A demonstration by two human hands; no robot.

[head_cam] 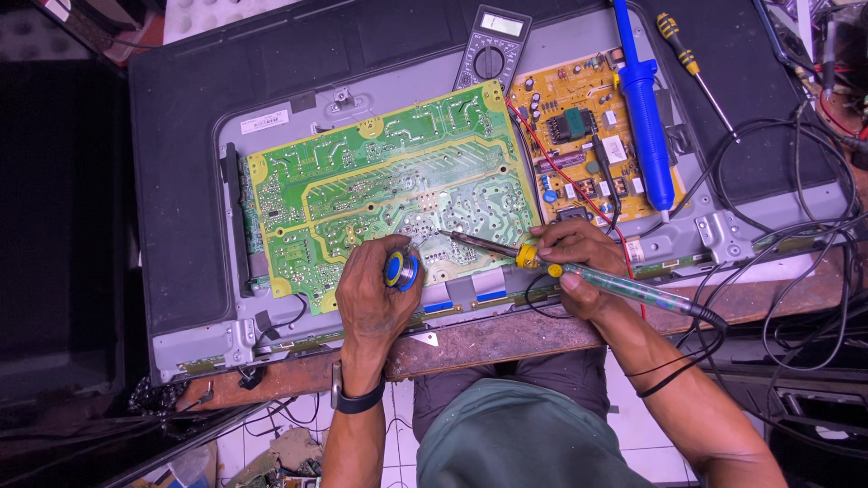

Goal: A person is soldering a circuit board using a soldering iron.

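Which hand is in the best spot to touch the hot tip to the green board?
Probably the right hand. It grips the soldering iron, whose tip already points at the green circuit board. The left hand holds a blue and yellow solder spool instead.

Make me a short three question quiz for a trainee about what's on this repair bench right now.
1. True or false: the right hand holds the soldering iron.
2. What does the left hand hold: A a solder spool, B a screwdriver, C pliers?
3. Which tool lies on the yellow board?

Key: 1 true. 2 A. 3 the blue desoldering pump.
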